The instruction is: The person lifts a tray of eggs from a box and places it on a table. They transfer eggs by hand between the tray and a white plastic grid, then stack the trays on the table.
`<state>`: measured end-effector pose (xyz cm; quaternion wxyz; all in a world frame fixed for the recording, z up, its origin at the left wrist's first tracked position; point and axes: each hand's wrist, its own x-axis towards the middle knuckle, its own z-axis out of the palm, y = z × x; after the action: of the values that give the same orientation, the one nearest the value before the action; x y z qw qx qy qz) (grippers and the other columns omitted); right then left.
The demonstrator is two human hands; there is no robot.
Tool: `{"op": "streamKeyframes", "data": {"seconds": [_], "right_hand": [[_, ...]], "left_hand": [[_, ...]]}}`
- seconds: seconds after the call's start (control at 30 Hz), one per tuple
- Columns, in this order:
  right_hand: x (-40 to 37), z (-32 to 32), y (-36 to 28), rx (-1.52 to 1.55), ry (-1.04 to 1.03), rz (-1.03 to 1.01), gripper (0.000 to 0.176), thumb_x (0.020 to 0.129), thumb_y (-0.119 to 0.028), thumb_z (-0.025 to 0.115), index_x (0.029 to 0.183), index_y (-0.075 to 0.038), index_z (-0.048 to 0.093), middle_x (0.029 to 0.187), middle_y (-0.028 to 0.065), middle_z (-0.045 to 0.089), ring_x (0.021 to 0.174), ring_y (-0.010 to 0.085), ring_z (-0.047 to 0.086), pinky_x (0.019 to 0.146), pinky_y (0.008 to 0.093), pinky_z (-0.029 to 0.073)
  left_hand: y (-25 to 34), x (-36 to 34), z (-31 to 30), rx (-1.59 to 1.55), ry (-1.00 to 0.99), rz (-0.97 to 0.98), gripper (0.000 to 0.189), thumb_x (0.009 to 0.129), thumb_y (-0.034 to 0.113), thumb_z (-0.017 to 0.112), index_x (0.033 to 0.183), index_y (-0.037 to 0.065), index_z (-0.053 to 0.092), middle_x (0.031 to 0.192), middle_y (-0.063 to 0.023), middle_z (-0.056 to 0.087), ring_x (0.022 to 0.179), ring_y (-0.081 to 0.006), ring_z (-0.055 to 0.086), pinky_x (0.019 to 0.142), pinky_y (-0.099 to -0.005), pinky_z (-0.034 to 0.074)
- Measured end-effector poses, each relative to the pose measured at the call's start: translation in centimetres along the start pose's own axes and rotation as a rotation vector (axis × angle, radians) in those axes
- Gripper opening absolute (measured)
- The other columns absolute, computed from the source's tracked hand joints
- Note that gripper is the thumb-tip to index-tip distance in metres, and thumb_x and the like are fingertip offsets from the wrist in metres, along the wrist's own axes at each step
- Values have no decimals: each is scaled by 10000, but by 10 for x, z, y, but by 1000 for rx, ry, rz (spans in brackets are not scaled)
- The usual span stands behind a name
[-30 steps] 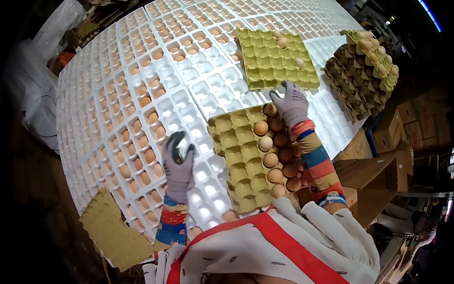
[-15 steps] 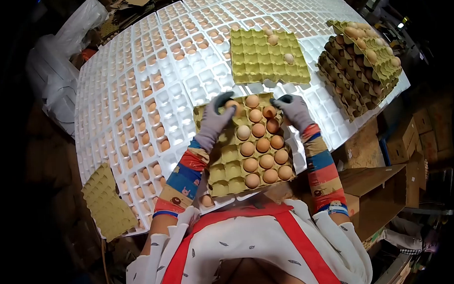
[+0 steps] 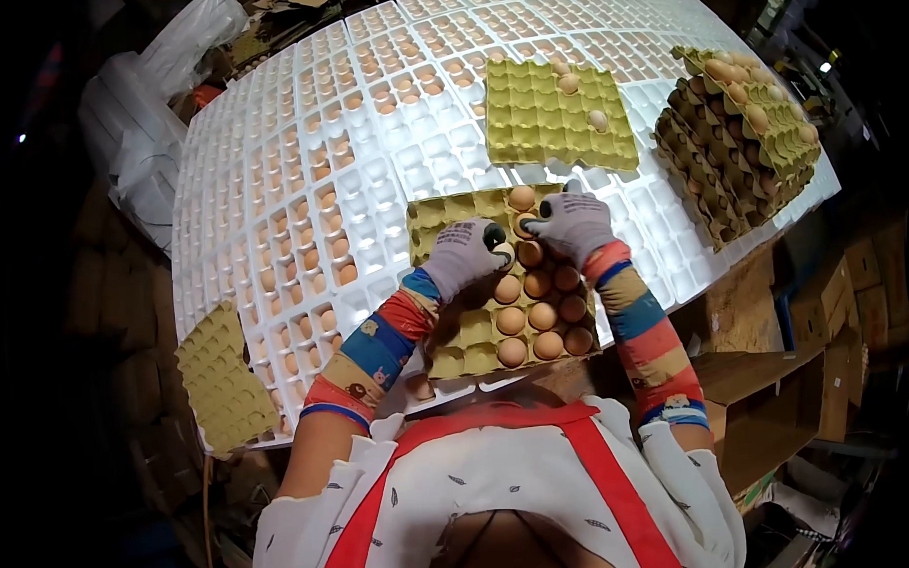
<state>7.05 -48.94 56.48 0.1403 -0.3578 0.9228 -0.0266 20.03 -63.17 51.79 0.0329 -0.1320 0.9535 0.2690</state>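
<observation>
A yellow-green pulp egg tray (image 3: 463, 359) lies in front of me, with brown eggs (image 3: 511, 321) filling its right-hand columns and bare cups on its left. My left hand (image 3: 469, 255), in a grey glove with dark fingertips, has its thumb and fingers curled around a pale egg (image 3: 504, 253) in the tray. My right hand (image 3: 576, 226), gloved the same way, reaches over the tray's upper right, its fingertips closed at a brown egg (image 3: 526, 224). The right hand's palm and fingers hide some of the cups beneath.
White plastic egg trays (image 3: 371, 192), many cups holding eggs, cover the table. Behind my tray lies another pulp tray (image 3: 544, 121) with a few eggs. A stack of loaded pulp trays (image 3: 721, 165) stands right. A pulp tray piece (image 3: 226, 382) lies left; cardboard boxes (image 3: 779, 403) sit lower right.
My left hand has moved down and right from the tray's upper left to the pale egg. My right hand has come inward over the tray from its right edge. The view has shifted slightly.
</observation>
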Motion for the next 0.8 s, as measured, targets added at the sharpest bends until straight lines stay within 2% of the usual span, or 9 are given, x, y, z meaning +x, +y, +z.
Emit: {"op": "streamKeyframes", "data": {"seconds": [0.1,0.27,0.4,0.47,0.53,0.6,0.67,0.73,0.8], "right_hand": [[28,23,-25,-291,-151,-6,550,765,-596,601,1060,-147,719,1141,159,608,993,310,621,819,439,479],[15,23,14,145,24,16,529,768,-565,614,971,-90,730,941,127,668,849,258,651,762,394,500],[-13,24,51,1597,21,111,422,914,-411,590,1094,-37,671,847,63,649,660,178,581,549,243,465],[-17,43,43,1912,192,31,477,933,-429,545,1177,-22,590,923,100,637,691,212,588,547,276,489],[-13,53,48,2210,33,-26,528,955,-465,478,1251,-30,510,1019,142,629,760,255,611,567,316,520],[-10,58,50,2477,-174,-120,527,966,-463,456,1296,-51,464,1091,166,617,821,281,626,591,348,543],[-12,49,50,2734,-340,-100,442,954,-274,543,1349,-125,413,1165,169,587,919,298,627,641,398,565],[0,74,64,2466,-90,-93,526,916,-122,571,1391,-167,349,1199,165,567,978,318,619,673,416,569],[7,76,73,2433,-78,-141,650,888,-9,578,1435,-198,282,1223,152,552,1044,347,608,702,421,569]], "left_hand": [[-1,-13,14,-19,114,83,378,768,366,694,1007,79,635,1017,-126,617,947,-317,620,831,-397,504],[-5,-2,8,-231,59,63,329,803,280,675,1052,74,609,1001,-119,651,902,-272,648,801,-381,518],[-30,7,-26,-1755,-265,9,521,823,153,650,1328,84,544,1170,-129,608,982,-199,621,802,-301,542],[-36,51,-17,-1164,-156,144,628,781,261,701,1367,139,509,1267,-154,546,1094,-279,599,834,-344,540],[2,71,-12,-29,127,66,613,725,312,747,1287,155,561,1248,-169,520,1065,-334,591,870,-419,519],[47,82,-21,518,-19,43,627,657,397,780,1200,141,600,1243,-195,489,1077,-363,575,877,-408,501],[31,110,0,529,-82,17,610,667,431,765,1181,141,610,1228,-196,523,1023,-329,601,850,-400,504],[24,101,-25,214,-1,1,585,705,443,746,1186,135,619,1163,-185,575,981,-303,621,827,-413,508],[-22,106,-37,-734,-175,-123,634,821,505,668,1278,79,562,1240,-136,578,1011,-254,628,735,-362,539]]}}
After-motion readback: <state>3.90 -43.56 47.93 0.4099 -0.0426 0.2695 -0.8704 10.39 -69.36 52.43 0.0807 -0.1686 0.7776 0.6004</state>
